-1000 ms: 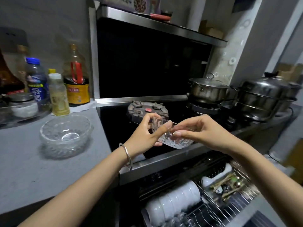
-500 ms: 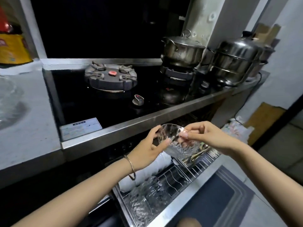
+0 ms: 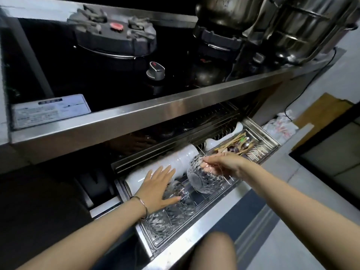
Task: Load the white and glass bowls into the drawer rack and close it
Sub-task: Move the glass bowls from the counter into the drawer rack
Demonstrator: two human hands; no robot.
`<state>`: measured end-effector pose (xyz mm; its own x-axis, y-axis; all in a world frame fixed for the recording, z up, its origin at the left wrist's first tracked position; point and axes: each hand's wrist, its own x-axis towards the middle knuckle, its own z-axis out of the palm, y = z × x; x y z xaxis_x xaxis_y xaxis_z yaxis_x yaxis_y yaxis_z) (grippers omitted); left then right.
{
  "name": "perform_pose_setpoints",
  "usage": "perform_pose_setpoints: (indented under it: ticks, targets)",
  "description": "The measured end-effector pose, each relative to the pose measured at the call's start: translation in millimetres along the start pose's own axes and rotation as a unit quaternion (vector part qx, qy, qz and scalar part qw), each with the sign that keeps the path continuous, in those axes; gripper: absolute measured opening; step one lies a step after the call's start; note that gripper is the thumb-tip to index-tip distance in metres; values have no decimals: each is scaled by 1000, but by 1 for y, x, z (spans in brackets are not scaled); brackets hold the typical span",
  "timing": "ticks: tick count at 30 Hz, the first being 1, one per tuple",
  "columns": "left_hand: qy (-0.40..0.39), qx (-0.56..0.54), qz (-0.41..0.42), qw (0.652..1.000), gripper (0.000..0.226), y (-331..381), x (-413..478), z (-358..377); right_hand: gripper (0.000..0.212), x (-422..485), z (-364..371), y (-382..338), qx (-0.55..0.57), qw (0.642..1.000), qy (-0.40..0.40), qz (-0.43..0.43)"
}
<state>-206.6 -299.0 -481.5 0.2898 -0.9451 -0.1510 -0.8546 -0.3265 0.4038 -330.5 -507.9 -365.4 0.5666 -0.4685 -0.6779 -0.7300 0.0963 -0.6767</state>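
left hand (image 3: 157, 187) has let go, grip wide over racked bowls (image 3: 165, 221); right hand (image 3: 224, 165) pinches the bowl (image 3: 204, 178), now lowered to the rack (image 3: 187, 230), nearly slotted.

body | left grip (image 3: 155, 187) and right grip (image 3: 224, 164) bare; forearms (image 3: 97, 230) bare; thin plain silver-metal bangle (image 3: 143, 206) loose round left wrist; bare knee (image 3: 212, 250) at frame bottom

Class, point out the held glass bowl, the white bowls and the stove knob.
glass bowl (image 3: 202, 181), head view, patterned side wall.
white bowls (image 3: 179, 158), head view, rims mid-row.
stove knob (image 3: 155, 70), head view, metal handle.
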Motion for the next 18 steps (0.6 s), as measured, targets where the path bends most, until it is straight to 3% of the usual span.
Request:
perform_pose_setpoints:
  ticks: [8, 12, 18]
  targets:
    - [4, 46, -32, 998, 92, -15, 3, 36, 23, 62, 14, 21, -12, 991, -48, 121]
    - [21, 30, -34, 999, 94, -15, 2, 38, 24, 76, 22, 25, -6, 984, -113, 138]
    - [36, 32, -35, 998, 88, -15, 1, 39, 22, 89, 40, 32, -44, 977, -141, 153]
